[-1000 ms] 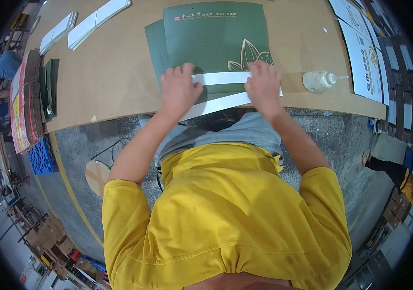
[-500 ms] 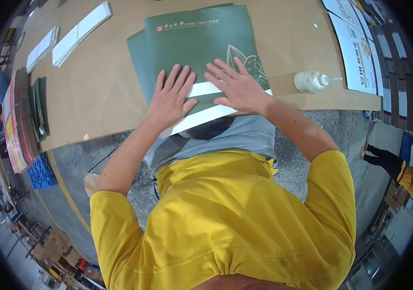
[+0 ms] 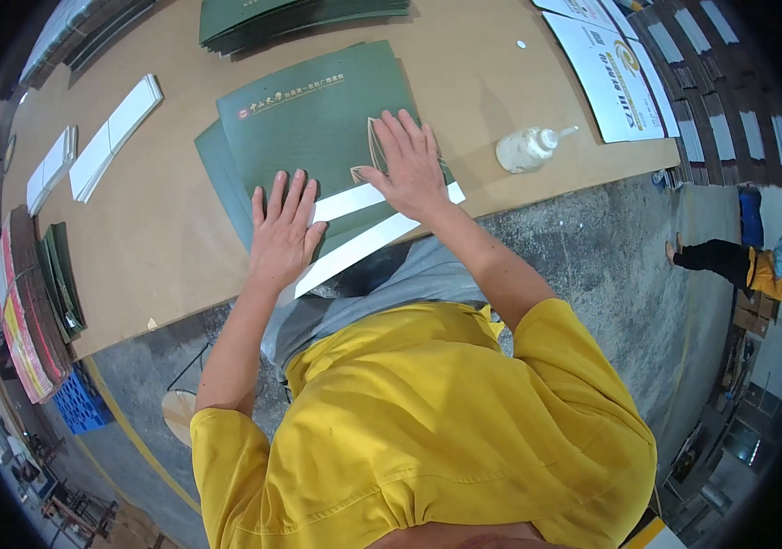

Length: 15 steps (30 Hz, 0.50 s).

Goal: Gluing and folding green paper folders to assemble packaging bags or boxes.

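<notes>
Overlapping green printed paper sheets (image 3: pixel 318 128) lie at the near edge of the brown table. My left hand (image 3: pixel 284 233) rests flat on their near left part, fingers spread, with nothing in it. On the near right part, over a pale line drawing, my right hand (image 3: pixel 407 172) lies flat, thumb out to the left. Between the hands runs a white strip (image 3: pixel 347 200), its left end beside my left fingers. A longer white strip (image 3: pixel 354 250) lies along the near edge, sticking out past the table. Whether the strips are separate pieces or bare paper, I cannot tell.
A white squeeze bottle (image 3: pixel 525 151) with a thin nozzle stands to the right. At the back is a stack of green sheets (image 3: pixel 309 20). Bundled white strips (image 3: pixel 117 137) lie left, near folded green pieces (image 3: pixel 60 279). White printed boards (image 3: pixel 612 82) cover the right end.
My view has shifted, bringing the back stack into sight. My right hand has moved farther up the green sheet, away from my left hand. My left hand stays flat near the white strip.
</notes>
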Tool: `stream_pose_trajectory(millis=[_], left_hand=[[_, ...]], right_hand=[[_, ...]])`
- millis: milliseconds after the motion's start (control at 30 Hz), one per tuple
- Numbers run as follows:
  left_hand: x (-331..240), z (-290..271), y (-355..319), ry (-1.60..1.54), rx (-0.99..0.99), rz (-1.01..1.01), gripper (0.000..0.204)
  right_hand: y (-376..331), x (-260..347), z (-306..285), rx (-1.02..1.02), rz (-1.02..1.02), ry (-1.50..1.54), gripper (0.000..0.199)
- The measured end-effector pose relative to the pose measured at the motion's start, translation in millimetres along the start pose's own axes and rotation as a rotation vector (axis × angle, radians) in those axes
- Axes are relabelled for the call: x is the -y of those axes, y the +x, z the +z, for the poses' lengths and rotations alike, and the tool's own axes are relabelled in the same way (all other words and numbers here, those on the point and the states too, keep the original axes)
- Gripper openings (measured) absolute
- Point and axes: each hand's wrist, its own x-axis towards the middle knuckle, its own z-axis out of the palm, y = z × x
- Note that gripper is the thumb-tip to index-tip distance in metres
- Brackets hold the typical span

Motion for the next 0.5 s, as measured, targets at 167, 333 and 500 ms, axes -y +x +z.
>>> stream_pose_trajectory(millis=[167,333,500], left_hand=[[23,-6,-6,-0.89,-0.25,-0.069,0.042],[43,-15,-28,-0.934,-0.299,-0.065,0.041],[32,-11,-17,-0.51,-0.393,-0.072,0.028]], right_hand=[[-50,-23,-58,-0.5,0.055,0.257,0.041],[-85,-94,-84,-0.737,0.601,0.43,0.06],[-68,-135,-72,-0.419,0.622,0.678,0.088]])
